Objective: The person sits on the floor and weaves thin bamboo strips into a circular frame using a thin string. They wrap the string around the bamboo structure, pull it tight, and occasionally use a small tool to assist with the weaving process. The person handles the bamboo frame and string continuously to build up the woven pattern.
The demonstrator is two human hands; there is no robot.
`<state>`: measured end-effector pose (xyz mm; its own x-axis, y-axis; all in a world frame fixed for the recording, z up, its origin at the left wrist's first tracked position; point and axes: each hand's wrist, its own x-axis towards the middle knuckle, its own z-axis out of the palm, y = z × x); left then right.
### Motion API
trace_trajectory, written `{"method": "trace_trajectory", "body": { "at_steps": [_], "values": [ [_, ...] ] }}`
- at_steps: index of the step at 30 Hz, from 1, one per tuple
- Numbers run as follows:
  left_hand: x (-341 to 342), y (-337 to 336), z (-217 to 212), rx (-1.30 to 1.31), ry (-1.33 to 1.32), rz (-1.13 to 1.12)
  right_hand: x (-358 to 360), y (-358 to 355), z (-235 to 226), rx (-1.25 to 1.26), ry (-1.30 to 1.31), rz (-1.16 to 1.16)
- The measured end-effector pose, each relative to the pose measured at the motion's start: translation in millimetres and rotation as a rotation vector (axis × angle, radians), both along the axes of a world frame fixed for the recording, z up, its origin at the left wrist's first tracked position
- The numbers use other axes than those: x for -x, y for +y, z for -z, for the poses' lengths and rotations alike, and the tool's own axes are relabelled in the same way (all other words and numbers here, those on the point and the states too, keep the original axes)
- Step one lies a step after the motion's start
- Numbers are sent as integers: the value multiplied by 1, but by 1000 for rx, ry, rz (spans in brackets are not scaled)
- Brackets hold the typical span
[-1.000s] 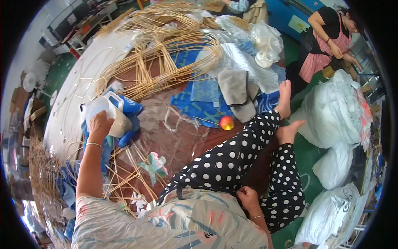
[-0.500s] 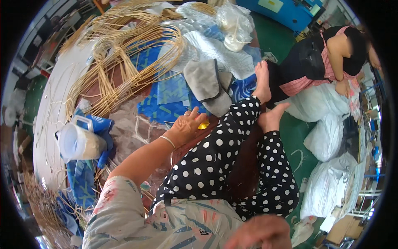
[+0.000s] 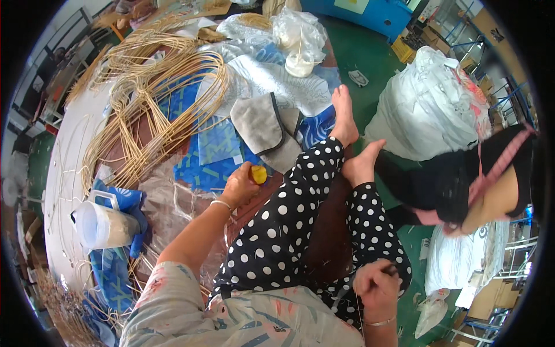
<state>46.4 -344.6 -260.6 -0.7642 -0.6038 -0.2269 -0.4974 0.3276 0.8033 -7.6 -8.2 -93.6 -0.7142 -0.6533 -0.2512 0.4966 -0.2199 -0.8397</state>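
Near my left thigh, my left hand (image 3: 241,185) is closed around a small round yellow thing (image 3: 259,174); its kind is hard to tell. Above it lie a folded grey cloth (image 3: 258,124) with a dark edge and blue patterned cloth (image 3: 193,173). Over my right thigh, in dotted trousers, my right hand (image 3: 377,283) has its fingers drawn together. A small dark bit shows at its fingertips, too small to name, and a thin pale strand (image 3: 361,312) hangs below the fingers.
Looped bundles of thin cane (image 3: 151,110) cover the table's far left. A clear plastic jug (image 3: 107,225) stands at left on blue cloth. A white pot (image 3: 299,65) sits at the back. At right, a person (image 3: 462,185) bends beside big white sacks (image 3: 425,107).
My left hand has moved left and now lifts the yellow thing into view. My right hand has come up from the lower edge. The person at right has moved nearer and bent down.
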Motion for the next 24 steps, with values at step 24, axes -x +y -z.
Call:
{"method": "trace_trajectory", "body": {
  "at_steps": [24],
  "values": [
    [-40,152,-279,-663,1523,1249,-30,33,97,-464,-168,-58]
  ]
}}
